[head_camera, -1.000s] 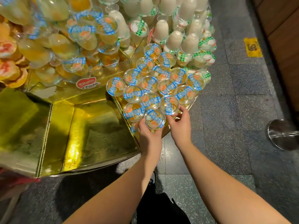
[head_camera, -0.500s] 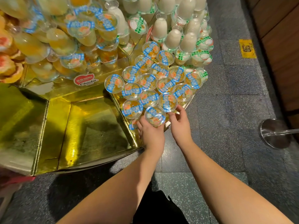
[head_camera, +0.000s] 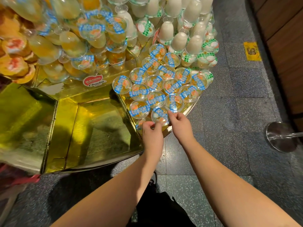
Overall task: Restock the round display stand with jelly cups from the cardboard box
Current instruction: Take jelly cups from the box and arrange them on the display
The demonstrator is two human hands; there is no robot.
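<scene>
A clear jelly cup with a blue-and-white lid is sitting at the near tip of a wedge-shaped compartment on the round display stand, in the front row, and both hands are working on it. The left hand is pinching the cup's near-left rim between thumb and curled fingertips, its knuckles partly covering another cup lying lower at the very edge. The right hand is gripping the cup's right side, its fingers curled and its fingertips reaching up to the rim of the neighbouring cup.

Behind them, the rest of the blue-lidded cups are lying lids up, packed edge to edge in rows that are filling the wedge. Farther back, white jelly cups with green-checked lids are standing stacked, many upside down. To the left, yellow jelly cups are piling up in a heap above a red-and-white brand label fixed to a clear divider. The neighbouring gold-lined compartment is showing its bare reflective floor. A chrome post base is standing on the speckled floor tiles to the right, well apart from the stand
</scene>
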